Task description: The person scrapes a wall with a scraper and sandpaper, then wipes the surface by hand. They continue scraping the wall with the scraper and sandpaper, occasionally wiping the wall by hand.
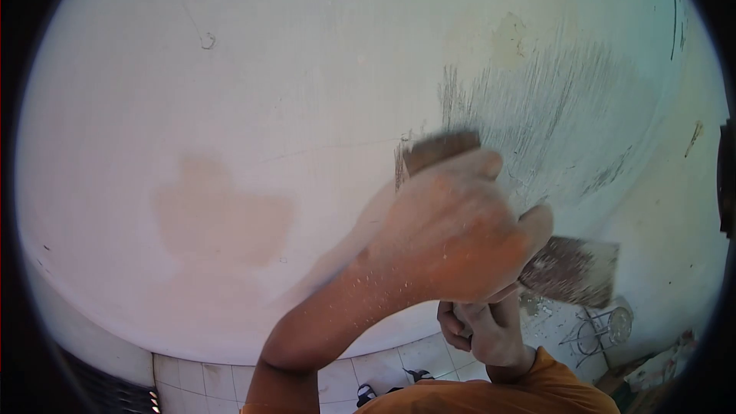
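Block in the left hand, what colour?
Brown. The block shows, motion-blurred, just above the fingers of the left hand in the head view.

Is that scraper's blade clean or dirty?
Dirty: the scraper in the right hand has pale crusted bits all over its blade.

This is a room being redecorated, most likely in a home rather than a workshop. The big white wall (230, 69) is bare and unfinished, with a tan patch (218, 215) on the left and an area of dark scrape marks (537, 107) on the right; a brown block (441, 149) is held against it, and a scraper (571, 268) caked with pale crumbs is held just below. Underneath lies a floor of pale square tiles (199, 379), with a thin metal stand (602, 330) and some rubble (659, 368) near the foot of the wall on the right.
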Available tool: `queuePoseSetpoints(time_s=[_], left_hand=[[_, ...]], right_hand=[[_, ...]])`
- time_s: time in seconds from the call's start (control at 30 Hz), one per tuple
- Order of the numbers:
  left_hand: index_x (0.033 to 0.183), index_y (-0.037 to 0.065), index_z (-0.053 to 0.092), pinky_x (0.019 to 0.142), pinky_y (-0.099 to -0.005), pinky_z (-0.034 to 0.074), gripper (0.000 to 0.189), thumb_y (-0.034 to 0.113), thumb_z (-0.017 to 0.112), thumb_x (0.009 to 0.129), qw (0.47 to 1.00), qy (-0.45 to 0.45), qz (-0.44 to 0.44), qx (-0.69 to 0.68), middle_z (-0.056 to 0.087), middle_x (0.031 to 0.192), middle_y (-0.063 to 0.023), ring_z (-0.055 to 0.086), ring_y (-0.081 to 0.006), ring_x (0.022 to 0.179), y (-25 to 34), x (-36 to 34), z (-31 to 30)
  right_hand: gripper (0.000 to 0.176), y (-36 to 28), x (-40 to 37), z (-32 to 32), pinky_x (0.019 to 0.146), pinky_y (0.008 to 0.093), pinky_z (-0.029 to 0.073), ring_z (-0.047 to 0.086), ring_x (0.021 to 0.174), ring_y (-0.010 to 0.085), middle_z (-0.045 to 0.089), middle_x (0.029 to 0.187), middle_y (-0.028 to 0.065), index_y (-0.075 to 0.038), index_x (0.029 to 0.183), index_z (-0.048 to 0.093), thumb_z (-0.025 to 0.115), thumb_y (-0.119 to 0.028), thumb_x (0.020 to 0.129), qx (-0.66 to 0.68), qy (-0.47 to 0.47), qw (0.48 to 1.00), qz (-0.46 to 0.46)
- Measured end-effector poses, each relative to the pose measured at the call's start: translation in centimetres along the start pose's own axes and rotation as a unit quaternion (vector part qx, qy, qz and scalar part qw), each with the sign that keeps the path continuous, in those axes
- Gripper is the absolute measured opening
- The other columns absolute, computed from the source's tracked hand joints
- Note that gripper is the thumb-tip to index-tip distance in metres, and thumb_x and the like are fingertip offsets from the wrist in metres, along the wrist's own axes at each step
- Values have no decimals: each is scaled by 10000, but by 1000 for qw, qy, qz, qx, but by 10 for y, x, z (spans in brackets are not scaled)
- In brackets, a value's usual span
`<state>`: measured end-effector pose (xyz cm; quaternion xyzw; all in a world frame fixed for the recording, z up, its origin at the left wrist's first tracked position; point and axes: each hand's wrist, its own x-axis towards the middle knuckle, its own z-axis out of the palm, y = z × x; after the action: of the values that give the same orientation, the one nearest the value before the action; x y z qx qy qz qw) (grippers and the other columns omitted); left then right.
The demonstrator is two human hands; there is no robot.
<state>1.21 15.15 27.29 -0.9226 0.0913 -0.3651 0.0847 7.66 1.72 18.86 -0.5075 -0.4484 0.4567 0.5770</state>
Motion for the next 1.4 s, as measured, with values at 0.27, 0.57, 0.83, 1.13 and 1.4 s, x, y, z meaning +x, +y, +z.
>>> queuePoseSetpoints(time_s=[0.27,0.57,0.83,1.13,1.4], left_hand=[[650,158,534,492,-263,350,101,219,605,613,999,26,16,8,405,460,47,408,-126,469,0,0,7],[670,161,553,500,-259,367,105,216,607,599,999,34,1,8,396,458,45,425,-123,491,1,0,11],[645,159,541,480,-255,356,114,219,609,576,999,16,7,32,379,455,51,426,-119,501,6,-5,10],[627,145,540,491,-255,344,119,232,609,585,996,73,48,-19,371,461,64,400,-104,449,5,-11,20],[610,150,533,492,-261,331,136,241,627,575,993,103,63,-12,364,444,56,383,-99,411,-4,-10,23]], right_hand=[[254,13,6,-5,361,199,295,390,449,66,468,617,59,11,926,495,459,-238,959,49,35,996,-62],[295,22,11,2,334,191,275,392,425,63,448,585,45,15,894,514,476,-272,953,96,65,990,-77],[316,21,4,3,479,205,310,369,560,50,414,660,-16,-67,775,439,406,-299,987,94,42,995,-10],[228,56,8,-2,382,185,278,370,486,57,454,660,44,16,922,493,474,-208,959,-25,79,993,-83],[199,51,13,3,376,180,265,358,491,54,439,669,35,11,961,480,483,-188,954,34,81,989,-117]])
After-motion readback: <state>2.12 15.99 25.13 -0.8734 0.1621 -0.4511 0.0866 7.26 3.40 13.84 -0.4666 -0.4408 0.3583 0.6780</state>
